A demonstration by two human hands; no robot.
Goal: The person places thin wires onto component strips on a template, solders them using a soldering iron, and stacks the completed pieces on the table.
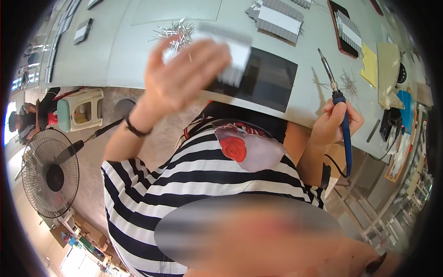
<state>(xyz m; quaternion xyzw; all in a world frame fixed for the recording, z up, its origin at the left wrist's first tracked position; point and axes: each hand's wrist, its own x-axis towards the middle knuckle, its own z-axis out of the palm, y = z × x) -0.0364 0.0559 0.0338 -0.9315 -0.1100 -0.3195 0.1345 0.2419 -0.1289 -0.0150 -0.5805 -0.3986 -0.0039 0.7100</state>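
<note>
The pale, smooth table (124, 60) spreads across the upper view, with a flat, dark, glossy rectangular panel (279, 78) at its near edge. Over the panel's left part is a grey-and-white piece (240, 55), slatted along its edges and partly hidden by the left hand (189, 76). The left hand is the nearer one by far, its fingers reaching rightward over the piece; both are blurred, so whether the fingers grip it cannot be told — nor can its long axis be read with certainty. The right hand (339, 117) is closed around the blue handle of a soldering iron (346, 138), whose slim metal shaft points away from the body and slightly left, the tip well apart from the piece. Beyond the panel lies a sharper stack of grey strips (279, 21) with a plain white middle; a similar bundle (349, 32) rests on a phone (337, 7). Smallest are the thin, shiny wire bits — a bristling heap (182, 34) by the left hand and a sparser scatter (349, 85) beside the iron
</note>
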